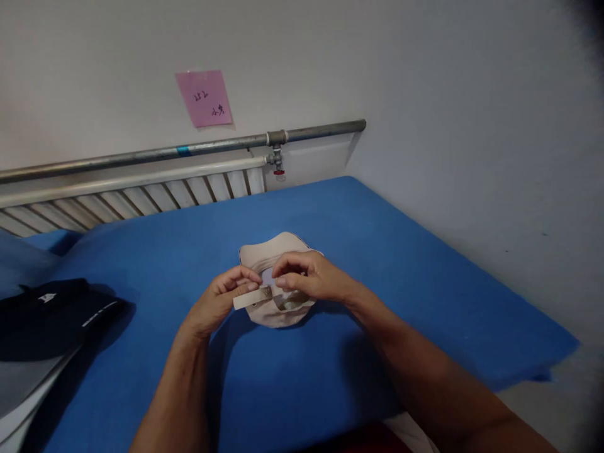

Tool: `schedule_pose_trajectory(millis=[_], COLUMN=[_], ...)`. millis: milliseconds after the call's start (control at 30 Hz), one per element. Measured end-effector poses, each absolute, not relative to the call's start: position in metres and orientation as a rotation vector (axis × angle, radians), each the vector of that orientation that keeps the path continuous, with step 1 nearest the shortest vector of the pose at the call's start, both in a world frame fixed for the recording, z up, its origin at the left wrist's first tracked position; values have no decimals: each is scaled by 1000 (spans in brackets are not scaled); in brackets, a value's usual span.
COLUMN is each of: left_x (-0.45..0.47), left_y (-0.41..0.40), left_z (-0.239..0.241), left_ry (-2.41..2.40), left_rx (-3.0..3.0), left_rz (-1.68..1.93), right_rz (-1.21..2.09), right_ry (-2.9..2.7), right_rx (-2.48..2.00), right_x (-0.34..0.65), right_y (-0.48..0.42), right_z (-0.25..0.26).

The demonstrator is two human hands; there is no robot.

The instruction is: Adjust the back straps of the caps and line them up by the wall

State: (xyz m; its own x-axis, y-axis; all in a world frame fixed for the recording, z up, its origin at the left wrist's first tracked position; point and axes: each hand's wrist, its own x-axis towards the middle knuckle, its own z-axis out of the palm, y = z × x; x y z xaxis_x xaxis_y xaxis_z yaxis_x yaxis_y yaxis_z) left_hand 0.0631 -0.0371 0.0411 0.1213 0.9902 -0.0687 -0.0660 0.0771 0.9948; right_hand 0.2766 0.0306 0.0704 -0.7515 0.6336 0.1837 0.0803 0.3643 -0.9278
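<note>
A beige baseball cap (276, 318) lies on the blue-covered surface, its brim (278, 244) pointing away from me and its inside partly in view. My left hand (219, 299) is closed at the cap's left side, thumb and fingers pinching the adjustable strap (248, 298). The strap's loose end sticks out to the left past a small buckle (265, 292). Over the right part of the cap, my right hand (309, 275) curls its thumb and index finger close together at the strap's other side. What lies between those fingertips is partly hidden.
The blue cover (377, 251) spreads all around the cap. Dark caps (51, 314) are piled at the left. Behind stand a white radiator (165, 192) and a metal pipe (226, 146); a pink note (205, 97) hangs above. A wall (472, 157) bounds the right side.
</note>
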Motion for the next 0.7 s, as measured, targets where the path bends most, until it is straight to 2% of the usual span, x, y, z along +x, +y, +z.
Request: schedule_pose_trajectory(millis=[133, 467, 700], left_x=[66, 57, 53], left_y=[-37, -38, -41], left_z=[42, 43, 41], left_ry=[1103, 1109, 980], left_rx=[1176, 1354, 1261], left_rz=[1100, 1073, 1063], right_rz=[1393, 1856, 1832], right_ry=[-2265, -2005, -2048], right_rx=[-628, -728, -712], right_x=[274, 270, 269], right_y=[25, 35, 35], right_z=[69, 55, 55])
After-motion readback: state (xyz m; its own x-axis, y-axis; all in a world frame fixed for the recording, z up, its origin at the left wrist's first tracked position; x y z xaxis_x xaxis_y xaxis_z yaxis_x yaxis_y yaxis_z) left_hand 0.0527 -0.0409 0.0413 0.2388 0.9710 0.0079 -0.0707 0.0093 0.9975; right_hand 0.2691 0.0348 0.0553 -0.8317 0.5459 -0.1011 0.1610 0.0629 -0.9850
